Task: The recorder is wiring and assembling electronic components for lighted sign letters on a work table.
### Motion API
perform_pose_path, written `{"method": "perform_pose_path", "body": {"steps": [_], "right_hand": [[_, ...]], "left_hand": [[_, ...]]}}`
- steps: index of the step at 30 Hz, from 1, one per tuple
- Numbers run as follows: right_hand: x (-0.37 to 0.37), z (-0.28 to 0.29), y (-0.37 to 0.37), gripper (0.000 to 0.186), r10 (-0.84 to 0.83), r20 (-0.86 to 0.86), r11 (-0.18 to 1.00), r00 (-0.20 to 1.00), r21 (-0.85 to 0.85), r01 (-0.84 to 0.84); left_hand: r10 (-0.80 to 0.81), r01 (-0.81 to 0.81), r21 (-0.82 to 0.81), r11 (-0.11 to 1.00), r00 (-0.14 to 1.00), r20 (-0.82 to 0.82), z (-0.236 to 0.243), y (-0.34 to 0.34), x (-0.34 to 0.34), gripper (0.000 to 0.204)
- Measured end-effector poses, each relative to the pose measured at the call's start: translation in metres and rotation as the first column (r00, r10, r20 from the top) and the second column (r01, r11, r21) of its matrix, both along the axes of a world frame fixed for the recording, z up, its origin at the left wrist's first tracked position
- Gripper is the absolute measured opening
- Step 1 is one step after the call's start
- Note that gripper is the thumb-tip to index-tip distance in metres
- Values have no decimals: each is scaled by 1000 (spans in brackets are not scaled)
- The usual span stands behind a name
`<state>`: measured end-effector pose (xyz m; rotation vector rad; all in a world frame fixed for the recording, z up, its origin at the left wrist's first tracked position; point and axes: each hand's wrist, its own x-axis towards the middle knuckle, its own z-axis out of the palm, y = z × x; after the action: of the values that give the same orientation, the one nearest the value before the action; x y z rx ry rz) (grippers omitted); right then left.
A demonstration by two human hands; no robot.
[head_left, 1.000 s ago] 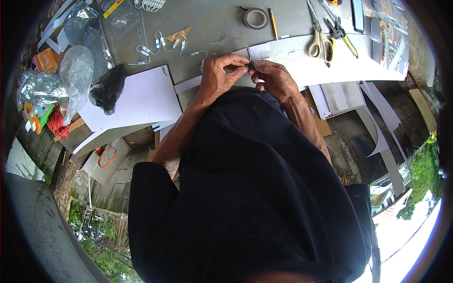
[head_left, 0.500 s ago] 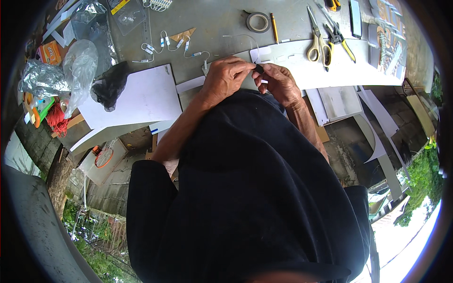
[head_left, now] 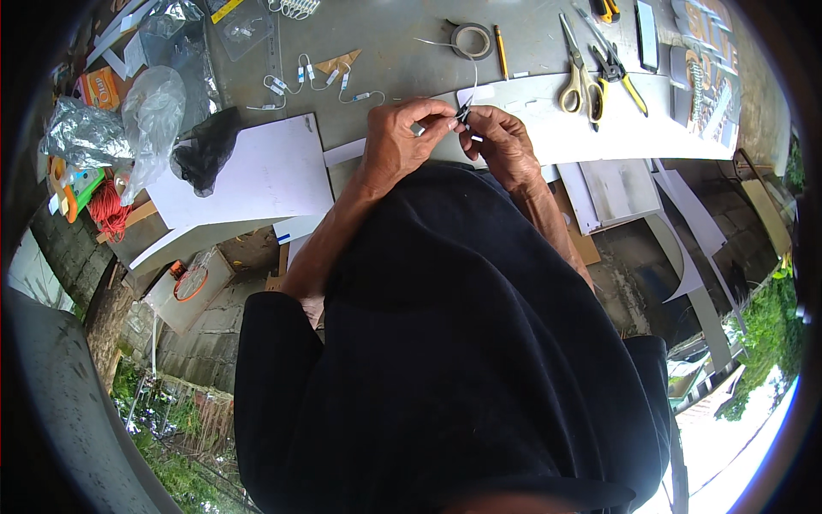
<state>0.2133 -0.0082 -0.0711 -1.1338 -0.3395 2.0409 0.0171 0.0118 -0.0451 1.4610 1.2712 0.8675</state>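
Observation:
My left hand (head_left: 401,141) and my right hand (head_left: 507,147) meet fingertip to fingertip over the near edge of the table. Between them they pinch a small black strip of tape (head_left: 463,111) at a thin white wire (head_left: 474,73). The wire rises from the fingers and bends left, its free end near the tape roll (head_left: 471,40). Fingers partly hide how the strip sits on the wire. Beyond my left hand lies a string of small white LED modules (head_left: 278,86) joined by wire.
Right of the roll lie a pencil (head_left: 501,53), scissors (head_left: 571,81), yellow-handled pliers (head_left: 615,73) and a phone (head_left: 646,34). A white sheet (head_left: 240,176), plastic bags (head_left: 154,111) and red cord (head_left: 110,210) are at left. A long white board (head_left: 638,120) spans the right.
My left fingers have opened into a rounder pinch, and the black strip shows more between both hands. The wire's loop has shifted slightly up and right.

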Motion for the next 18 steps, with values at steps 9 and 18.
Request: {"method": "perform_pose_path", "body": {"steps": [9,18], "right_hand": [[-2,6,7,15,34,65,999,997,33,-37],[-3,7,6,16,88,195,995,977,-55,-79]], "left_hand": [[18,4,134,991,987,-163,2,2,1,12],[26,-3,119,993,981,-191,-6,4,-4,9]]}}
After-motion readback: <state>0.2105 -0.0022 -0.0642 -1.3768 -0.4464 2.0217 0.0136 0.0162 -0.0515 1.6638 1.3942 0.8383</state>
